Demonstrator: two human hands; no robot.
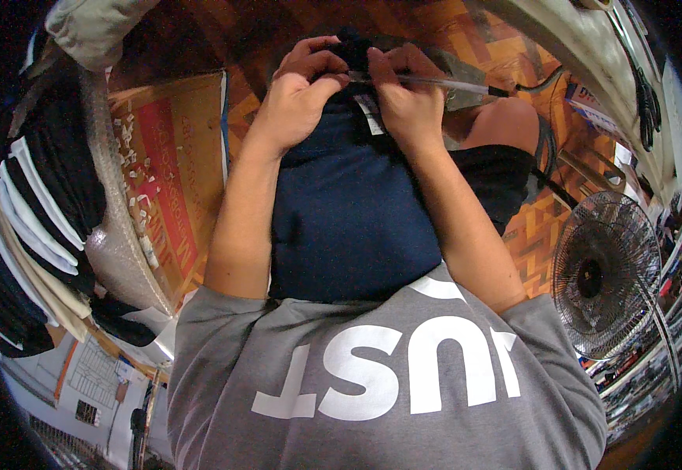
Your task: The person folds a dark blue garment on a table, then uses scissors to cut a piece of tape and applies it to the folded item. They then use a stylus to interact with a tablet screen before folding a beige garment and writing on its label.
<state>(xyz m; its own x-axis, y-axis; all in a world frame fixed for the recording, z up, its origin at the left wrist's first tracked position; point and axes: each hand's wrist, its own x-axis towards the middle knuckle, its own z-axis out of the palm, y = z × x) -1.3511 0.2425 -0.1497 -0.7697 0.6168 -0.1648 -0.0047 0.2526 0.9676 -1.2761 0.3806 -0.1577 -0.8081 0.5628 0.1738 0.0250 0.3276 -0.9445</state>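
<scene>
A dark navy fabric garment (352,205) lies across my lap and up against my grey shirt. At its far end, near the top centre, my left hand (308,88) pinches dark cloth between thumb and fingers. Close beside it on the right, my right hand (408,88) grips the same dark cloth. A thin, pale, tube-like tool (464,86) with a black end and a dark cord runs out rightward from between my hands; its tip is hidden. A white label (370,114) with writing hangs from the garment between my wrists.
A flattened cardboard box (200,164) with small white scraps lies left on the parquet floor (535,235). Folded dark and light clothes (41,205) and bubble wrap (117,258) are at far left. A standing fan (605,276) is at right, below a small printed box (593,111).
</scene>
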